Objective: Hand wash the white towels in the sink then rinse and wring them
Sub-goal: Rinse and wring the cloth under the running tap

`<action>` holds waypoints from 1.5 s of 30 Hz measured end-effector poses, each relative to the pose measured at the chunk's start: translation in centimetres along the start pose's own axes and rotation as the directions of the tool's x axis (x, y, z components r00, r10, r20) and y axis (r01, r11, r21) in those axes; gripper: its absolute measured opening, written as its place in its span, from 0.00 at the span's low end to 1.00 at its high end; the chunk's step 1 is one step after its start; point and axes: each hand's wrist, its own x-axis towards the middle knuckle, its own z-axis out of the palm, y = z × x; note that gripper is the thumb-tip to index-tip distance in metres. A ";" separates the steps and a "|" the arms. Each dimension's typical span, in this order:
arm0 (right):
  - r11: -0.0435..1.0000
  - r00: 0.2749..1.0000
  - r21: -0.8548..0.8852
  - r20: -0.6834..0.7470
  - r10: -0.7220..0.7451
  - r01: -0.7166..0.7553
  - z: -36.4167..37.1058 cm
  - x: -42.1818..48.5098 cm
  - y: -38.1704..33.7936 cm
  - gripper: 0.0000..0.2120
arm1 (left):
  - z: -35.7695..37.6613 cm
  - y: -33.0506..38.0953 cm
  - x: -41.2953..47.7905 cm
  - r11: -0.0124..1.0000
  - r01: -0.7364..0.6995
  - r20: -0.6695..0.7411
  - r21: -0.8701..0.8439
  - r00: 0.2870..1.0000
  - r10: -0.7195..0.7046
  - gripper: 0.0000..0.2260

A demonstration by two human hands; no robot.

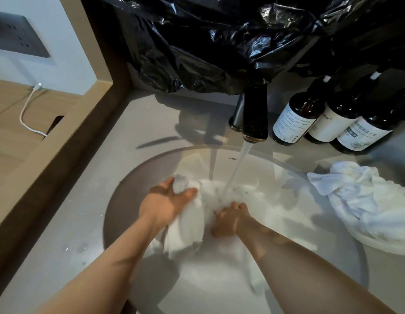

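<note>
Under the running tap (255, 118), left hand (165, 201) grips a towel (188, 230) and right hand (229, 220) clutches it in the sink (294, 225).

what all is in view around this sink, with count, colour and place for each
towel in basin: one, white, under the running water
towel heap: white, draped over the sink's right rim; count unclear
sink: one, white, round, set in the counter
counter: one, grey, around the sink
tap: one, dark, behind the sink, running
bottles: three, dark brown with white labels, on the counter right of the tap
plastic sheeting: black, crumpled, along the back above the tap
cable: one, white, on the wooden surface far left
socket panel: one, dark grey, wall upper left
left hand: grips the towel in basin
right hand: in the suds beside it, hold unclear
</note>
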 end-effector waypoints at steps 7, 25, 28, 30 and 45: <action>0.685 0.961 0.719 -0.257 0.105 0.117 -1.6 -1.0 2.1 0.14 | -0.3 0.8 -0.3 0.985 0.050 0.011 -0.168 0.999 -0.049 0.35; -0.446 0.887 0.779 -0.300 0.350 0.440 -5.5 -7.4 4.6 0.13 | 1.8 8.6 -1.0 0.837 0.066 0.198 -0.542 0.979 0.050 0.16; -0.497 0.864 0.724 -0.285 0.415 0.478 -5.9 -7.9 3.9 0.11 | 1.3 8.8 -2.3 0.734 0.230 0.356 -0.639 0.934 0.016 0.21; -0.512 0.862 0.710 -0.285 0.419 0.483 -5.9 -8.3 3.5 0.08 | 1.0 9.0 -2.7 0.675 0.293 0.441 -0.677 0.896 0.053 0.20; -0.325 0.889 0.831 -0.392 0.236 0.452 -5.5 -10.0 5.5 0.10 | 0.6 8.9 -2.0 0.688 0.133 0.230 -0.713 0.972 0.050 0.26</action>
